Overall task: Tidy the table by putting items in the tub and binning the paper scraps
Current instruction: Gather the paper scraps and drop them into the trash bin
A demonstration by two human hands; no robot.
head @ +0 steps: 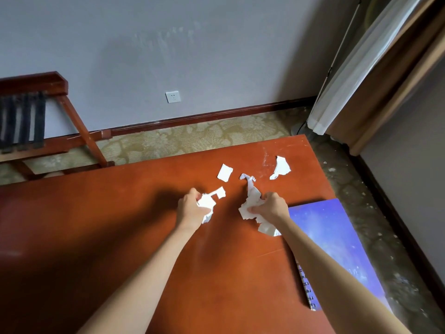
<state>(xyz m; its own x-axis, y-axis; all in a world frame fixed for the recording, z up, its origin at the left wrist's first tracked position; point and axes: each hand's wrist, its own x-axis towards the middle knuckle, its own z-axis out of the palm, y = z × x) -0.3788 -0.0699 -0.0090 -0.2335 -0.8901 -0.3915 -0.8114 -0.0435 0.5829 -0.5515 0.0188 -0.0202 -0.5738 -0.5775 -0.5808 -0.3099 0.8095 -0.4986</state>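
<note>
Two wads of paper scraps held on the worktop, fingers of left hand and right hand curled round them; loose scraps beyond, perhaps three. Feather-light, soft, crushable: best bunched into the palm

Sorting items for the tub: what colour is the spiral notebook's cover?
The notebook cover is blue-violet, starry; head view.

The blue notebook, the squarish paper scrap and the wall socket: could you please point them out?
blue notebook (332, 220): head view, bare cover.
squarish paper scrap (225, 173): head view, its middle.
wall socket (173, 97): head view, faceplate centre.
</note>
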